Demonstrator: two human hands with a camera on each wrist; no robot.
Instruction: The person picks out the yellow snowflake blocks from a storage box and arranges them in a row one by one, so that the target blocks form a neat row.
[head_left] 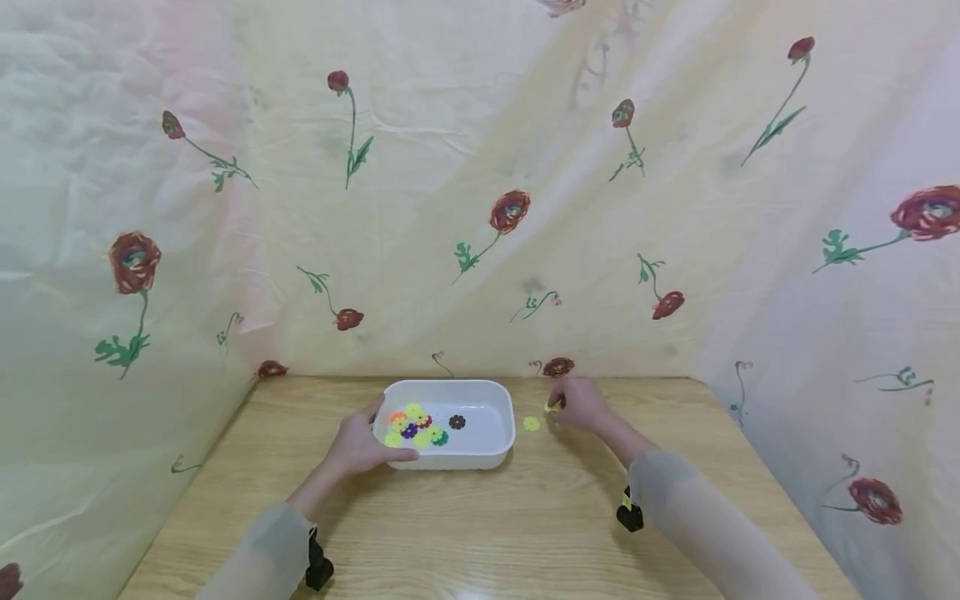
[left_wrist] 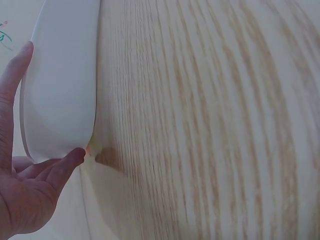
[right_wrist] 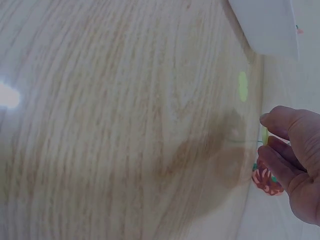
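A white plastic basin (head_left: 483, 457) stands on the wooden table, with several colourful flower-shaped plastic pieces (head_left: 412, 427) bunched at its left end. A dark flower piece (head_left: 457, 422) lies apart from them inside. My left hand (head_left: 358, 442) grips the basin's left end, thumb along the front rim; in the left wrist view, the hand (left_wrist: 32, 195) spans the basin's end wall (left_wrist: 60, 90). To the right of the basin, my right hand (head_left: 579, 403) pinches a yellow flower piece (right_wrist: 265, 135) between thumb and fingers above the table. Another yellow-green flower piece (head_left: 531, 423) lies flat between that hand and the basin.
The wooden table (head_left: 480, 533) ends at the back against a cream cloth (head_left: 420, 233) printed with red flowers, which also hangs at both sides. A black wrist camera (head_left: 630, 510) sits under the right sleeve, another camera (head_left: 318, 568) under the left.
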